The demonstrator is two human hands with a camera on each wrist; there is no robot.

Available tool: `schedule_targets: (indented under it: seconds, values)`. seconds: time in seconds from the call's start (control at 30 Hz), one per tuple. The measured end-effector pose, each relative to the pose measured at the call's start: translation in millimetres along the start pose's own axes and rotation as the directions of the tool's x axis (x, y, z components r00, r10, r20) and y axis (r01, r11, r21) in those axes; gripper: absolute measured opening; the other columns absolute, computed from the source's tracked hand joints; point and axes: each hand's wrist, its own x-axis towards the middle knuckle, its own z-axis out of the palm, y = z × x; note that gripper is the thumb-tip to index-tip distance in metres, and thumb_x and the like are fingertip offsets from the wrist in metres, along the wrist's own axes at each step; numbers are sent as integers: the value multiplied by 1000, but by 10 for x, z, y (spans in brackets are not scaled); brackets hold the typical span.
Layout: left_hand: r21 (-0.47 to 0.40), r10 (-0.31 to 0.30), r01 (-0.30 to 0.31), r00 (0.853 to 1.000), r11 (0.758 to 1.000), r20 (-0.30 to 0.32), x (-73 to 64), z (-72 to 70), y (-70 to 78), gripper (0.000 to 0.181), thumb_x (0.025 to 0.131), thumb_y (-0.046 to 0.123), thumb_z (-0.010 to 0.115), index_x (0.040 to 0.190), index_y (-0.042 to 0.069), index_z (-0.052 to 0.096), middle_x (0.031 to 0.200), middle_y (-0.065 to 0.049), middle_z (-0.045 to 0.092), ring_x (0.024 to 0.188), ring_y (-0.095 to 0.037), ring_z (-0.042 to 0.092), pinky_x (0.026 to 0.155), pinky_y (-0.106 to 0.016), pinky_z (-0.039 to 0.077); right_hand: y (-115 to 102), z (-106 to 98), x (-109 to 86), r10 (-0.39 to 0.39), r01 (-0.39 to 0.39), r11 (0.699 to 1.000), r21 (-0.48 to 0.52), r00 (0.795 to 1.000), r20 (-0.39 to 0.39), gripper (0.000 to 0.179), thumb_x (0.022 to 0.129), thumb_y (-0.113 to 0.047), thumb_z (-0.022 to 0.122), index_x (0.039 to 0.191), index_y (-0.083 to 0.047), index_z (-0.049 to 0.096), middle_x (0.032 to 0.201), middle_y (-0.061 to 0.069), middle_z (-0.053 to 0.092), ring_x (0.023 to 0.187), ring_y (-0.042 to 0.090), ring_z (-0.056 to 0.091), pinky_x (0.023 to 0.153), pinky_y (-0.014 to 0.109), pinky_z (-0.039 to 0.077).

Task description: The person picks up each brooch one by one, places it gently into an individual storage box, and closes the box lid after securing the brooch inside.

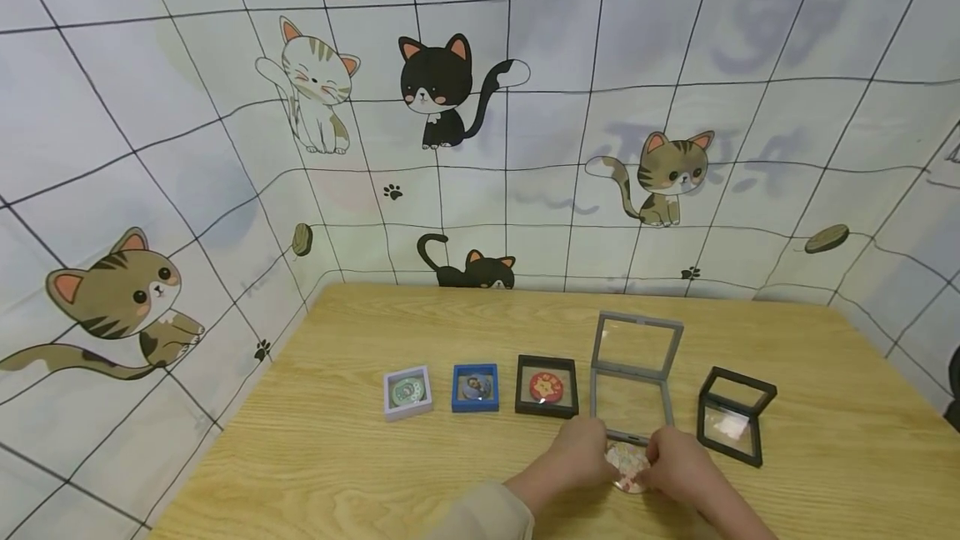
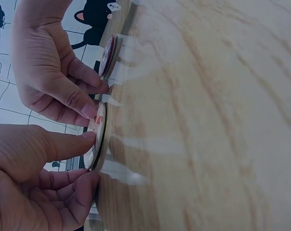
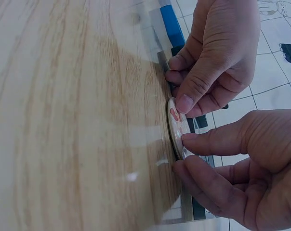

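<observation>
A round, flat, pale badge with a pink and floral pattern (image 1: 628, 468) is at the table's front, right below the open grey display frame (image 1: 633, 372). My left hand (image 1: 579, 455) pinches its left edge between thumb and fingers. At the opposite edge, my right hand (image 1: 681, 463) pinches it the same way. Both wrist views show the badge (image 2: 97, 137) edge-on, close over the wood, thumbs on its patterned face. Another round red-edged badge (image 2: 107, 57) lies beyond the right hand in the left wrist view; the head view hides it.
Left of the grey frame stand a lilac frame (image 1: 387, 400), a blue frame (image 1: 476, 407) and a black frame (image 1: 547, 412), each holding a round badge. A smaller black frame (image 1: 729, 450) stands open at right. Behind the table (image 1: 315, 457) hangs a cat-patterned wall covering (image 1: 555, 132).
</observation>
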Motion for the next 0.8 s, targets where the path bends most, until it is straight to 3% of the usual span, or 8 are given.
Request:
schedule_targets:
  seconds: [0.17,0.4,0.53,0.63,0.8]
  values:
    - [-88,-12,11,1000,996,-8,-40,-16,-2,56,70,23,77,43,12,29,38,8,16,36,-7,14,37,-19,18,18,4,6,-6,6,1000,17,1000,-2,27,62,0,75,60,-3,48,50,2,45,43,12,44,44,25,36]
    - [-135,1,-1,1000,991,-4,-73,-19,-12,57,70,21,76,42,12,27,38,8,14,36,-5,10,36,-18,11,86,7,11,-11,7,992,124,999,33,24,62,4,73,66,0,49,56,6,48,47,15,51,46,27,44]
    - [-161,-14,14,1000,987,2,-45,-5,-24,44,69,21,77,48,11,40,45,9,26,41,-5,22,39,-17,20,114,13,11,-5,-1,986,165,999,38,27,61,5,74,68,1,48,59,6,48,47,14,52,45,26,44]
    - [-176,-29,30,1000,984,5,-22,-3,-34,29,67,21,79,63,10,52,56,8,40,51,-6,35,47,-17,30,112,20,9,8,-12,986,167,1000,26,28,61,5,74,69,0,47,59,6,47,47,14,52,45,26,44]
    - [-235,-38,38,999,971,3,-12,-11,-54,29,67,19,79,79,10,55,66,7,48,58,-6,42,55,-17,37,99,25,9,38,-39,981,188,999,6,23,66,4,71,71,2,49,61,7,50,48,15,55,45,27,46]
